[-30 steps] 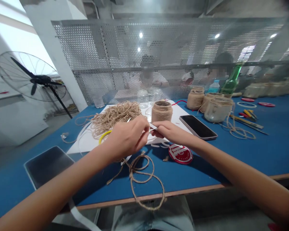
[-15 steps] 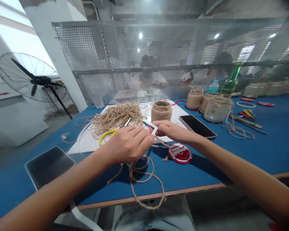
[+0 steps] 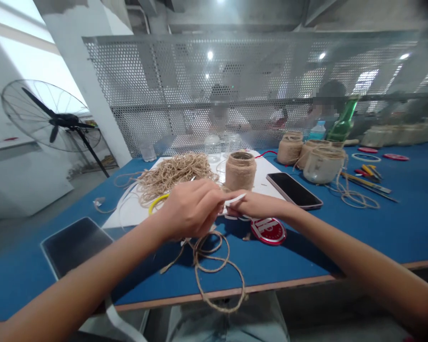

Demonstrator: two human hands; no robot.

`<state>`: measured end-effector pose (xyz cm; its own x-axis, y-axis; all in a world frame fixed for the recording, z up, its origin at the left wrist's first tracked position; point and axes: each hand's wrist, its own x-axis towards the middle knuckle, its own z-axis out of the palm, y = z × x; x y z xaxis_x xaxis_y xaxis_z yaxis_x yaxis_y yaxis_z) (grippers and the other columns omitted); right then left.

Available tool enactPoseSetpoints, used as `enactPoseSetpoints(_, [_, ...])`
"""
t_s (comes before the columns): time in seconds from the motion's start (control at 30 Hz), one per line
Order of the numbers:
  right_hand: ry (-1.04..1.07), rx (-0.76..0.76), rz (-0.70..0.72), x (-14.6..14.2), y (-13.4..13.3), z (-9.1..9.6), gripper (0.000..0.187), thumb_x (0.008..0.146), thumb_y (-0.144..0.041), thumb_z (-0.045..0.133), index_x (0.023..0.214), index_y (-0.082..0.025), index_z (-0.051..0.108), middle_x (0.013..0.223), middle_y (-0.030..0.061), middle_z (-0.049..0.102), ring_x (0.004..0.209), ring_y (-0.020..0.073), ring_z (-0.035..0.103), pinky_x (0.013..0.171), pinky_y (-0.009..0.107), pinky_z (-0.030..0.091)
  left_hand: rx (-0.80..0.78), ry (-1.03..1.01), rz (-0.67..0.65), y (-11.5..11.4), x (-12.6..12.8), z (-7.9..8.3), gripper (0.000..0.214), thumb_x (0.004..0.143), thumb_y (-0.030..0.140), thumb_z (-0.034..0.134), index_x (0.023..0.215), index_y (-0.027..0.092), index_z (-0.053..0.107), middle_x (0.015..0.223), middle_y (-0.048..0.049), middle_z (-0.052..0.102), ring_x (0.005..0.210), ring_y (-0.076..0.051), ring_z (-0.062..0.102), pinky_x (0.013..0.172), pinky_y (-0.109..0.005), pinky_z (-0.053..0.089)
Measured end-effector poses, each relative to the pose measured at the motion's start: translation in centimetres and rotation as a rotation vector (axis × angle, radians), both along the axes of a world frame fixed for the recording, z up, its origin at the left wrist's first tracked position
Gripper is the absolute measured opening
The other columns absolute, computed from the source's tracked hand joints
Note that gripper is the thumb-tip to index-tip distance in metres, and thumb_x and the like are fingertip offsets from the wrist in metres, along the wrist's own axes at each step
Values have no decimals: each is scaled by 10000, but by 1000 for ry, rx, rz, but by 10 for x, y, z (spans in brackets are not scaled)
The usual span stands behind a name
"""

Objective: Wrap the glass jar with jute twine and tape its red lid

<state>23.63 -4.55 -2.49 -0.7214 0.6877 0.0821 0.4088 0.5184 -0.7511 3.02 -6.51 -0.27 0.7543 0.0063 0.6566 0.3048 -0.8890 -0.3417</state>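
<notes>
In front of me both hands meet just above the near edge of a white sheet (image 3: 116,218). My left hand (image 3: 196,208) is closed, its fingertips pinched against a narrow white strip (image 3: 236,199). The fingers of my right hand (image 3: 253,204) are bent around the same strip, which sticks out between the two hands. Right behind them stands a jar wrapped in jute twine (image 3: 240,175). Scissors with a yellow handle (image 3: 158,202) are mostly hidden behind my left hand. Below the hands lies a loop of twine (image 3: 219,270), and a red round lid (image 3: 269,231) is by my right wrist.
A heap of twine (image 3: 178,173) covers part of the sheet. To the right are a phone (image 3: 294,190), a glass jar (image 3: 323,166), wrapped jars (image 3: 290,148), a green bottle (image 3: 342,121) and tools (image 3: 371,183). A dark flat panel (image 3: 76,247) lies left. A perforated screen (image 3: 185,85) closes the back.
My hands have drawn closer together. The white strip, bent at a corner before, now shows as a short piece pointing up and right. The left hand covers more of the scissors.
</notes>
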Motion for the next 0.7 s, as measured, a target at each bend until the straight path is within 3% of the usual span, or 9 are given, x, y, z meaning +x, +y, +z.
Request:
enactPoseSetpoints(0.2, [-112,265,131,-5,-2,-5,169,844,-191,435,917,-140,578,877,49,577,793,141,508,738,262,396,-695,-64,17,-9,7,11,40,807,157,433,794,157,471,781,-8,513,710,-103,466,654,-233,400])
enactPoseSetpoints(0.3, [-33,232,-9,6,-5,5,202,861,-217,413,936,-136,581,937,59,595,846,150,521,762,266,400,-1006,-121,48,-15,15,11,67,811,194,463,771,158,503,712,26,495,636,-74,442,584,-190,375])
enactPoseSetpoints(0.4, [-9,140,-170,27,-13,20,214,851,-258,424,939,-155,589,842,30,600,772,141,530,694,250,407,-1256,-221,93,-15,24,4,99,788,243,511,753,155,541,626,48,460,546,-58,403,503,-176,325])
enactPoseSetpoints(0.53, [8,29,-238,60,-28,30,272,861,-340,404,937,-159,592,789,35,589,766,146,535,731,268,412,-1483,-315,97,-11,35,-7,133,763,285,543,745,154,559,590,53,449,492,-54,407,472,-181,313])
enactPoseSetpoints(0.7, [-58,-159,-310,83,-41,21,272,795,-418,510,836,-161,589,753,31,580,727,151,523,677,263,410,-1574,-337,123,-8,43,-16,180,738,336,579,774,160,582,613,48,467,477,-53,407,450,-182,308])
